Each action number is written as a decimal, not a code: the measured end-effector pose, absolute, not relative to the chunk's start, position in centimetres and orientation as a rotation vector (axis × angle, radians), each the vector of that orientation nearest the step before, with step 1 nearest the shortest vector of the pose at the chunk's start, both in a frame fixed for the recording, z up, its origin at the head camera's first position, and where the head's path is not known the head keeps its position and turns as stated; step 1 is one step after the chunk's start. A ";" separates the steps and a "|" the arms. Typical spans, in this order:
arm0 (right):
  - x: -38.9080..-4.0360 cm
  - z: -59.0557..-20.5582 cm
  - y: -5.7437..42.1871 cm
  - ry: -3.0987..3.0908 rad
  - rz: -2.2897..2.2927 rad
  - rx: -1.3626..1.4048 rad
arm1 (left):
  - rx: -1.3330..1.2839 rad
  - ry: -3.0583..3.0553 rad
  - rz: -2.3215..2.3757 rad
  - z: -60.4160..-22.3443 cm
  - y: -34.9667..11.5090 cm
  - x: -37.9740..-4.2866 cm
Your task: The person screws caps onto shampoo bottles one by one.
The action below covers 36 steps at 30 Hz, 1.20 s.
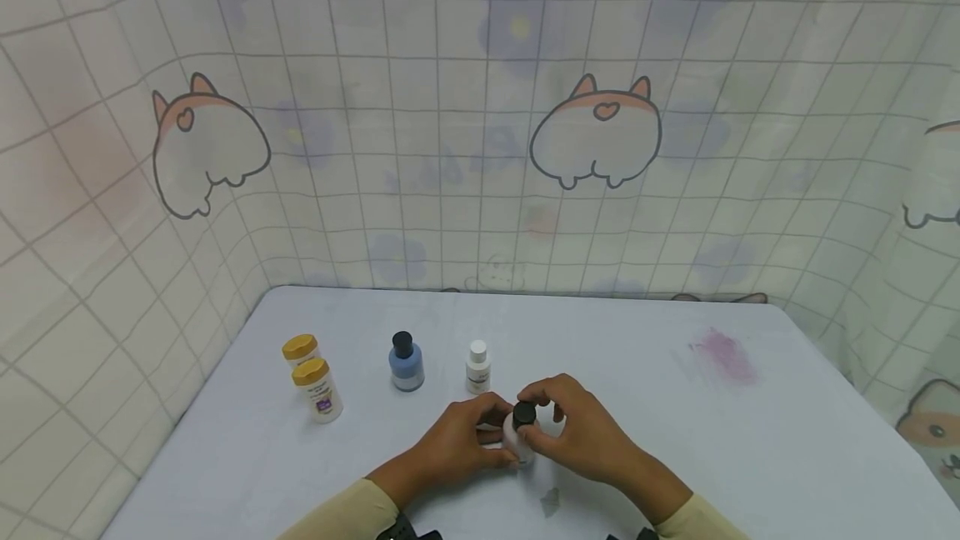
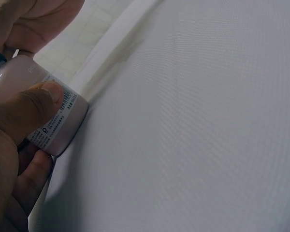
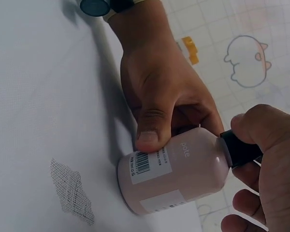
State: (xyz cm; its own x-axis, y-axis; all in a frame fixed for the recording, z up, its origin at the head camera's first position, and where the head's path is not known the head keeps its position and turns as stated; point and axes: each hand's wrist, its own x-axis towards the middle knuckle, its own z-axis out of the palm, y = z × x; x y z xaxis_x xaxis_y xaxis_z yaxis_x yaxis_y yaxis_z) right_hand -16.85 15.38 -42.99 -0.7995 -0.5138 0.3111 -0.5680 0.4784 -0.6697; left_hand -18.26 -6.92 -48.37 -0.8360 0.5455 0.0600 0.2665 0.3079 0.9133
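A pale pink bottle [image 3: 198, 166] with a black cap [image 3: 239, 149] stands on the white table between both hands. My left hand [image 1: 457, 442] grips the bottle's body, its thumb lying across the barcode label, as the left wrist view also shows on the bottle [image 2: 67, 121]. At the top, my right hand [image 1: 588, 432] pinches the black cap between thumb and fingers. Just behind the left hand is a small white bottle [image 1: 477, 367] with a white cap.
A blue bottle [image 1: 407, 365] with a black cap stands left of the white one. Farther left are two white bottles with yellow caps, the front one [image 1: 322, 397] partly covering the other [image 1: 301, 347]. A pink stain [image 1: 726, 355] marks the table [image 1: 637, 340] at right.
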 end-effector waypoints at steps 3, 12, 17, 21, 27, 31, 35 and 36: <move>-16.8 -43.0 15.4 -2.634 1.214 0.974 | 0.734 2.315 1.541 -48.4 -6.9 -18.3; -17.0 -43.2 15.5 -2.588 1.204 1.045 | 0.751 2.319 1.545 -48.4 -6.9 -18.3; -16.9 -43.1 15.6 -2.622 1.195 0.986 | 0.739 2.303 1.547 -48.3 -6.9 -18.3; -17.0 -43.1 15.6 -2.549 1.200 1.105 | 0.735 2.318 1.535 -48.3 -6.9 -18.3; -17.0 -43.0 15.6 -2.619 1.212 1.011 | 0.737 2.309 1.552 -48.3 -6.8 -18.3; -16.9 -43.1 15.6 -2.667 1.204 0.954 | 0.734 2.306 1.545 -48.4 -6.9 -18.3; -17.1 -43.0 15.7 -2.583 1.196 1.092 | 0.746 2.315 1.535 -48.4 -6.9 -18.3; -17.1 -43.0 15.6 -2.564 1.196 1.119 | 0.749 2.314 1.536 -48.4 -6.9 -18.3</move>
